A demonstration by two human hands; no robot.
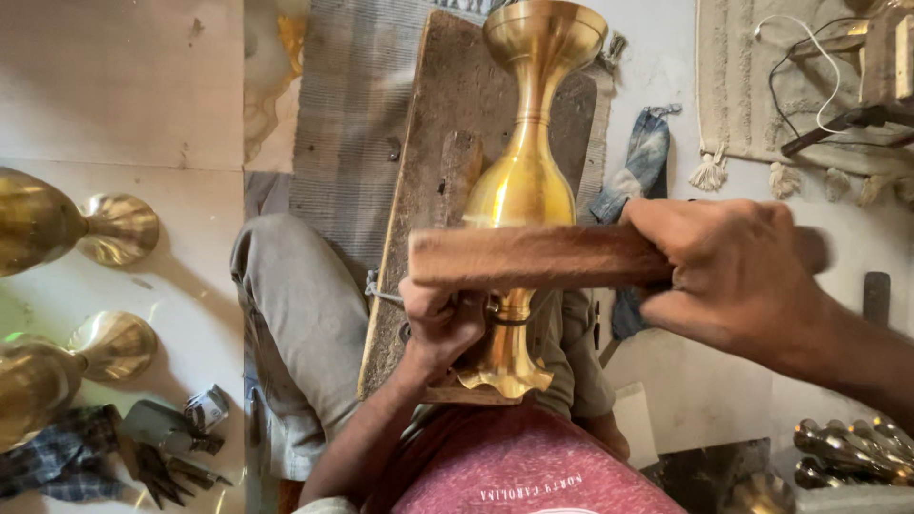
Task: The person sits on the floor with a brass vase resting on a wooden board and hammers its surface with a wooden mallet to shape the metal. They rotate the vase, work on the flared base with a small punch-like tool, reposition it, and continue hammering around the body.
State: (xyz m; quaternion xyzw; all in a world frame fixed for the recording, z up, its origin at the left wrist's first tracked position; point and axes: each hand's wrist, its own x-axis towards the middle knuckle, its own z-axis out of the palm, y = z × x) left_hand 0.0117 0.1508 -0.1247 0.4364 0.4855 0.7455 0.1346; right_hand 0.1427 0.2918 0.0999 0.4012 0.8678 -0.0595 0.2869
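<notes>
Brass vase (522, 186): lies lengthwise on plank (447, 95) over the lap, long axis running away from the body, scalloped foot nearest. Left hand (440, 324) curled at its neck, grip detail hidden. Right hand (738, 271) clenched round wooden block (533, 255), crosswise above the belly.

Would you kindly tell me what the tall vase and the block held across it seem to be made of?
The vase looks like polished brass: golden, with bright mirror-like highlights. The block in the right hand seems to be unfinished wood: matte reddish-brown, rough grainy face.
</notes>
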